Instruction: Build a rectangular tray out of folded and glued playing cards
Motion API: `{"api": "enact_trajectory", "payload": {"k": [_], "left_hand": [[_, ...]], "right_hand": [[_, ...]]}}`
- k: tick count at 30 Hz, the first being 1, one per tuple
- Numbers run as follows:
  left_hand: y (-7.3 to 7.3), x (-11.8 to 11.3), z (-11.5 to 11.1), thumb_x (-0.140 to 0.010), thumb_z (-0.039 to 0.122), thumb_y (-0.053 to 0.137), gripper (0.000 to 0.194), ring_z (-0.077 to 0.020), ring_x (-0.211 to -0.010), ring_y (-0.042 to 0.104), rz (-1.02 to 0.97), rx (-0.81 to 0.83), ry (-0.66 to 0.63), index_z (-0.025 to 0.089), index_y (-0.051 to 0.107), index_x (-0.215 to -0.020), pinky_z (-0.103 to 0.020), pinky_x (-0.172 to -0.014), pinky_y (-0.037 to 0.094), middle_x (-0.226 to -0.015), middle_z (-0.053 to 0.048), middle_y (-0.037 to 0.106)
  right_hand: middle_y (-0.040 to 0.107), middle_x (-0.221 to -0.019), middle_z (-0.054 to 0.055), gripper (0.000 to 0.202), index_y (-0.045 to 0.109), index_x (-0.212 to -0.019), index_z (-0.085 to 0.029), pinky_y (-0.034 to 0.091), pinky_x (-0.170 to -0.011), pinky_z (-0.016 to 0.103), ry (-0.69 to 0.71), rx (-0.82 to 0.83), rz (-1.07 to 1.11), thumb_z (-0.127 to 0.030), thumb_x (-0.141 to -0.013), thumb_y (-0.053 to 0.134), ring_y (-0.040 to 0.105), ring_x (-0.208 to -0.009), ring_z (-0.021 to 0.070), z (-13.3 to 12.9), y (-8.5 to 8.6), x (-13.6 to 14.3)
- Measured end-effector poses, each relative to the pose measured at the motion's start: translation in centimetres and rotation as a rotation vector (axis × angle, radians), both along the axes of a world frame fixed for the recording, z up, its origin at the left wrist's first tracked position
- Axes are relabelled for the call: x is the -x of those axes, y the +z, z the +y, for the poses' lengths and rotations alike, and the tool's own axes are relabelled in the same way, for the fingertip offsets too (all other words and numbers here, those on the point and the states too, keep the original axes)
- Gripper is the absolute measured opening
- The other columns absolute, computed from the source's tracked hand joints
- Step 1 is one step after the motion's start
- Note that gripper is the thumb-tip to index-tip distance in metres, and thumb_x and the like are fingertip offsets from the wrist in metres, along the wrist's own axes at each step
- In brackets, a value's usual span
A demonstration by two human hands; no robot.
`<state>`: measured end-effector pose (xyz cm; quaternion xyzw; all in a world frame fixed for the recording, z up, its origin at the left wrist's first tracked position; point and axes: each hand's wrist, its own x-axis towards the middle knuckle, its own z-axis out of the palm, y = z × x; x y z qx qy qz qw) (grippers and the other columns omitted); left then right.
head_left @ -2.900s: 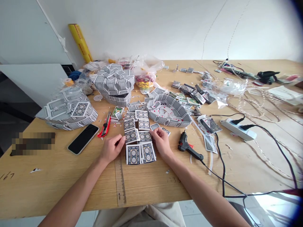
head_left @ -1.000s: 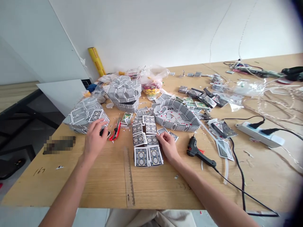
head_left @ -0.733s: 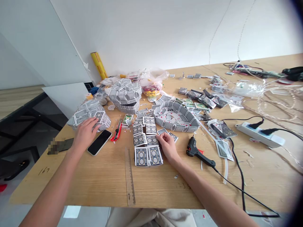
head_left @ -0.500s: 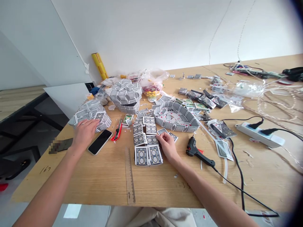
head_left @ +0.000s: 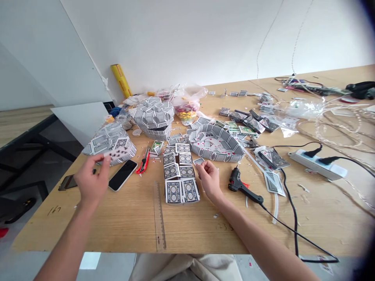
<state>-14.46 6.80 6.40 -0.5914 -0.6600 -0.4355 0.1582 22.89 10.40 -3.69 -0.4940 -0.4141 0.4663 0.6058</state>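
Note:
My left hand (head_left: 93, 177), raised over the table's left side, pinches a playing card (head_left: 119, 152) with its pip side facing me. Behind that card sits a lumpy form covered in folded cards (head_left: 101, 137). My right hand (head_left: 209, 177) has its fingers pinched together just right of a long box covered with patterned cards (head_left: 182, 171). A small card (head_left: 199, 161) shows at those fingertips; whether they grip it I cannot make out. A clear ruler (head_left: 159, 218) lies left of the box's near end.
A black phone (head_left: 123, 175) and red utility knife (head_left: 143, 160) lie left of the box. A glue gun (head_left: 244, 186) lies right, its cord trailing to the front edge. Behind are a card-built tray (head_left: 218, 154), card-covered container (head_left: 154, 117) and power strip (head_left: 319, 164).
My left hand has lifted a card off the lumpy form and drawn it back toward me. My right hand has moved slightly right, off the long box's side.

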Motion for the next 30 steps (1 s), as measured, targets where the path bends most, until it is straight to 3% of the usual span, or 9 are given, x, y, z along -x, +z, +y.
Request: {"api": "enact_trajectory", "payload": {"k": [4,6,9,14,16,19,21,26,30], "left_hand": [[-3.7,-5.2,-6.9,-0.095,0.044,0.077,0.027,-0.0169,-0.073,0.071,-0.354,0.139,-0.192,0.018,0.077,-0.101,-0.027,-0.066,0.056,-0.089,-0.003,0.078],[-5.1,-7.5,-10.2,-0.097,0.032,0.076,0.012,-0.0189,-0.085,0.075,-0.444,0.138,-0.384,0.02,0.076,-0.095,-0.028,-0.075,0.062,-0.093,-0.003,0.079],[-5.9,-9.7,-13.9,-0.098,0.016,0.071,0.009,-0.0211,-0.1,0.075,-0.508,0.138,-0.68,0.025,0.074,-0.098,-0.035,-0.088,0.065,-0.097,-0.003,0.079],[-6.0,-11.2,-16.3,-0.099,0.01,0.069,0.019,-0.0218,-0.117,0.072,-0.355,0.262,-0.902,0.028,0.073,-0.098,-0.037,-0.093,0.065,-0.114,-0.004,0.079],[-6.0,-11.4,-16.5,-0.099,0.008,0.068,0.021,-0.0218,-0.123,0.069,-0.279,0.311,-0.934,0.028,0.073,-0.095,-0.037,-0.098,0.064,-0.122,-0.003,0.078],[-6.4,-11.5,-16.6,-0.101,0.01,0.065,0.02,-0.022,-0.129,0.067,-0.171,0.414,-0.916,0.029,0.073,-0.101,-0.037,-0.102,0.063,-0.132,-0.005,0.075],[-6.8,-11.3,-16.8,-0.1,0.022,0.07,0.022,-0.0252,-0.133,0.066,-0.078,0.502,-0.836,0.029,0.072,-0.121,-0.039,-0.106,0.062,-0.141,-0.008,0.071],[-8.7,-10.3,-17.7,-0.09,0.047,0.083,0.092,-0.0363,-0.15,0.053,0.163,0.643,-0.682,0.022,0.039,-0.167,-0.051,-0.119,0.054,-0.167,-0.015,0.05],[-10.4,-10.0,-18.1,-0.097,0.042,0.075,0.089,-0.0347,-0.153,0.051,0.262,0.621,-0.642,0.022,0.03,-0.171,-0.055,-0.124,0.05,-0.169,-0.013,0.049]], "right_hand": [[0.04,-0.061,-0.008,0.044,0.045,-0.071,-0.025,0.027,-0.055,0.028,-0.116,-0.178,-0.128,-0.048,-0.091,0.077,0.033,-0.057,0.0119,-1.6,1.7,-0.6],[0.045,-0.063,-0.006,0.039,0.047,-0.073,-0.024,0.031,-0.058,0.029,-0.145,-0.356,-0.252,-0.039,-0.097,0.074,0.037,-0.059,0.0124,-3.8,2.8,-0.8],[0.05,-0.068,-0.005,0.03,0.053,-0.079,-0.023,0.037,-0.06,0.028,0.153,-0.332,-0.284,-0.032,-0.102,0.07,0.043,-0.062,0.0128,-8.7,4.7,-0.6],[0.068,-0.095,0.004,0.033,0.065,-0.111,-0.022,0.053,-0.066,0.029,0.768,0.244,-0.071,-0.052,-0.099,0.073,0.064,-0.081,0.0183,-15.2,5.4,1.2],[0.07,-0.098,0.004,0.048,0.06,-0.12,-0.023,0.055,-0.059,0.028,0.872,0.451,0.159,-0.059,-0.093,0.077,0.066,-0.075,0.0179,-16.0,4.5,1.9],[0.069,-0.087,-0.002,0.063,0.056,-0.126,-0.024,0.054,-0.054,0.026,0.775,0.51,0.214,-0.053,-0.081,0.089,0.064,-0.064,0.0156,-15.9,2.7,2.6],[0.067,-0.081,-0.002,0.052,0.06,-0.118,-0.022,0.055,-0.056,0.028,0.685,0.46,0.112,-0.049,-0.083,0.086,0.065,-0.066,0.0174,-15.5,1.7,2.7],[0.08,-0.097,0.006,0.028,0.074,-0.113,-0.02,0.061,-0.078,0.037,0.525,0.291,-0.281,-0.035,-0.089,0.074,0.074,-0.085,0.0252,-14.5,0.5,2.9],[0.083,-0.116,0.01,0.032,0.08,-0.118,-0.021,0.058,-0.097,0.045,0.528,0.208,-0.416,-0.031,-0.09,0.069,0.077,-0.104,0.0304,-13.5,0.3,3.8]]}}
